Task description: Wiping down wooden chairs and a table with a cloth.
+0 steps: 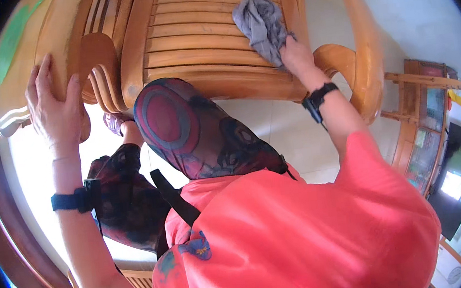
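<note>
My right hand (295, 57) grips one end of a grey cloth (260, 24). The cloth lies bunched over the right side of a slatted wooden seat (197, 40), close to its front edge. Some of my right fingers are hidden by the cloth and the angle. On the left, my left hand (57, 109) rests with fingers spread on the rounded wooden arm (57, 47) of the furniture. It holds nothing. One of my knees (168, 114), in dark patterned trousers, presses near or against the seat's front rail; I cannot tell if they touch.
A curved wooden armrest (365, 45) rises right of the seat. Farther right stand a wooden cabinet with glass doors (424, 146) and a dark screen (458, 176). Pale floor tiles (280, 133) show below the seat. A green patch (13, 40) lies on the wood at upper left.
</note>
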The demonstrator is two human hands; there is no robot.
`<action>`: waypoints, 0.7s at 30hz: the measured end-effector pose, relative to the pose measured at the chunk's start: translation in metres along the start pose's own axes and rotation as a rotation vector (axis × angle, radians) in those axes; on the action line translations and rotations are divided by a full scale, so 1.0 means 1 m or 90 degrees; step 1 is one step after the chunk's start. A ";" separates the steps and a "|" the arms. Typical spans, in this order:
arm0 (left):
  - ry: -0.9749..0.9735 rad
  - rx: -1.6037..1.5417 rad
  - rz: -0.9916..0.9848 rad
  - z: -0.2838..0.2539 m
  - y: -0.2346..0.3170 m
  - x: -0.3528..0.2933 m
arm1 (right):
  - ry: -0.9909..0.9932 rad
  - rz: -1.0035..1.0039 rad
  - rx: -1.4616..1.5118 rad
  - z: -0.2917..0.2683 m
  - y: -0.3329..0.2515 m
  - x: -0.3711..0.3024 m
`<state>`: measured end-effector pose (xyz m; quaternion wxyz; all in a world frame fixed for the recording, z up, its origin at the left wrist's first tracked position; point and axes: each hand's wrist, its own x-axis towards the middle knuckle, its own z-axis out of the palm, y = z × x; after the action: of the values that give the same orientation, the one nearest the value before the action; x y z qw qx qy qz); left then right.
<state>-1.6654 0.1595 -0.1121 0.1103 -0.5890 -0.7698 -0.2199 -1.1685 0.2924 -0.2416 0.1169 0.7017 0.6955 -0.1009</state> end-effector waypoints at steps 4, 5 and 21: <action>0.026 -0.005 0.033 0.011 -0.008 0.001 | -0.017 0.028 0.062 0.003 0.001 -0.066; 0.014 -0.007 0.020 0.010 -0.008 0.000 | -0.038 0.039 0.060 0.004 -0.003 -0.080; -0.013 0.004 -0.013 -0.006 0.001 0.004 | -0.034 -0.012 0.250 -0.004 0.000 -0.066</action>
<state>-1.6659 0.1607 -0.1050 0.1022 -0.5831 -0.7774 -0.2125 -1.1697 0.2311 -0.2180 -0.0049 0.7016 0.6657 -0.2542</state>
